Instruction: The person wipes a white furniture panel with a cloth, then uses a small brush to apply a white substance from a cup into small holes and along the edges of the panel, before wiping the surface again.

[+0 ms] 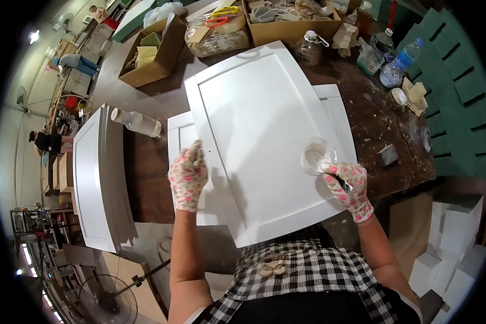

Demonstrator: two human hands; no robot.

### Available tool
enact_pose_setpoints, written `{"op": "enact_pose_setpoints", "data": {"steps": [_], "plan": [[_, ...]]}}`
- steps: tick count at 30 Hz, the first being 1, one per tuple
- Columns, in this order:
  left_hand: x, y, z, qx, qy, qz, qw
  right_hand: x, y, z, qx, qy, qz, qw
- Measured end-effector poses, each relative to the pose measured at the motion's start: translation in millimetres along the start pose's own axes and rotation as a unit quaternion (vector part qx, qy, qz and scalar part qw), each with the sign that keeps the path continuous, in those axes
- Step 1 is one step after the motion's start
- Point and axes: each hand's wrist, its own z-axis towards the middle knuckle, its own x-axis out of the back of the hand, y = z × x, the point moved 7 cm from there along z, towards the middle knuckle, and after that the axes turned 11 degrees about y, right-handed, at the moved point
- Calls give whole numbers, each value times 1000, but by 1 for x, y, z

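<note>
The right hand (352,186), in a glove with pink spots, was pinching the rim of a clear plastic cup (319,154) with its fingers. Inside the cup there was some white material. A small dark and shiny object (346,187) showed at the palm of the same hand, but its kind I could not tell. The left hand (187,181), in a glove of the same pattern, had its fingers bent toward the thumb; whether they were pressed together on something small, I could not tell, because the fingertips were too unclear.

The cup was over the right part of a large white panel (259,113) with a raised frame, and I could not see surely if it touched the surface. The left hand was at the left edge of this panel, above a second white panel (179,135), which lay underneath, turned at another angle, so that its corners came out on both sides.

Both panels lay on a dark brown table (148,186), stained with white marks. To the left was a stack of white panels (96,178), and a clear bottle (140,123) was just beside it. Beyond the panels were a cardboard box (166,62) with yellow pieces, a wrapped bundle (218,44) with scissors on top, and a second, fuller box (291,33). At the far right corner, a blue-capped bottle (399,66) was near some green stacked pieces (453,92).
</note>
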Motion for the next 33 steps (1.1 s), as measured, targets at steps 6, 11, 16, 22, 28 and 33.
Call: {"op": "enact_pose_setpoints", "data": {"steps": [6,11,16,22,28,33], "plan": [[6,-98,-26,-4,-88,193,977,-33,-46,-10,12,6,-34,999],[36,-72,-15,-112,-1,-4,994,-69,-107,-24,10,6,-56,998],[16,9,-69,-18,-234,-586,776,-107,-157,-30,33,1,5,999],[-11,31,-104,97,-309,-619,716,-109,-161,-47,-177,-72,98,977],[-23,24,-114,75,-306,-595,739,-88,-133,-112,-479,-32,290,828],[-33,43,-120,49,-324,-611,720,-58,-111,-138,-479,22,283,831]]}}
